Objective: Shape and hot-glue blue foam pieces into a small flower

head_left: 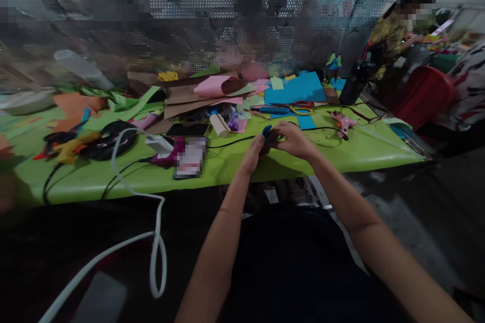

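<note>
Above the front of the green-covered table [227, 171], both my hands meet at a small dark blue piece [267, 130], which looks like paper or foam. My left hand [254, 151] pinches it from the left with the thumb on top. From the right, the bent fingers of my right hand [291, 140] close on the same piece and hide much of it. Behind them lie scissors [302, 108] with yellow and red handles and a blue tool [273, 110]. A pink glue gun [344, 124] rests to the right, its black cord passing behind my hands.
Left of my hands are a lit phone [190, 157], a dark phone [187, 129] and a purple power socket [167, 155] with a white cable [159, 212]. Blue sheets [295, 89] and a pink roll [215, 86] lie behind. A dark bottle [354, 83] and another person [394, 33] are right.
</note>
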A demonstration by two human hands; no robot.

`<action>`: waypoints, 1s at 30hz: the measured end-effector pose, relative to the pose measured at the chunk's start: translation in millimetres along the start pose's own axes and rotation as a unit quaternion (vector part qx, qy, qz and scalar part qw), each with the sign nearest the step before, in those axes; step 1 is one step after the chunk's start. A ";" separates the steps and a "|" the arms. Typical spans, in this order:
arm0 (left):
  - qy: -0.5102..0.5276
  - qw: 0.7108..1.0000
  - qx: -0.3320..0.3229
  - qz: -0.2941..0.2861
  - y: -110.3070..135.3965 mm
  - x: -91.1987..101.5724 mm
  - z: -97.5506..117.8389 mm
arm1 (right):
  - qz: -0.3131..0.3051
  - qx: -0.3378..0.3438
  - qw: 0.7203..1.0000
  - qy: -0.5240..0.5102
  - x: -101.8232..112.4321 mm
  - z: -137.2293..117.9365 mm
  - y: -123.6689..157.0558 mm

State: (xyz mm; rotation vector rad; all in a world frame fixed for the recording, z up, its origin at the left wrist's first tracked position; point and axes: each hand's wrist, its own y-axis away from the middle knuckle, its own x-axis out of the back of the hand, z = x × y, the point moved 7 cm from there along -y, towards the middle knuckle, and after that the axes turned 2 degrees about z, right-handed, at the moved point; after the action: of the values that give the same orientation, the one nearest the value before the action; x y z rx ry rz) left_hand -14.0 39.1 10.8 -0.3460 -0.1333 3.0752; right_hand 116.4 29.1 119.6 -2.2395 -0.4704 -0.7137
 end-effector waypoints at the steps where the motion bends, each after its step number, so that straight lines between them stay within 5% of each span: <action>1: -0.003 1.000 -0.003 -0.001 1.1 -1.1 1.9 | 0.000 -0.002 1.000 -0.002 -0.5 0.3 0.6; 11: -0.028 0.999 -0.013 0.023 14.6 -10.6 28.8 | 0.032 0.045 0.997 0.055 -2.7 4.7 2.0; 30: 0.020 0.999 0.016 0.034 12.8 -4.9 15.8 | 0.086 0.028 0.996 -0.025 20.5 1.7 16.9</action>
State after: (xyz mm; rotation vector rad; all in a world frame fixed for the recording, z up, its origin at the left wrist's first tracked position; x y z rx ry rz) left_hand -13.2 24.8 26.1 -0.4192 -0.0710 3.1314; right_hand 141.8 21.3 122.3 -2.2176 -0.3126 -0.5511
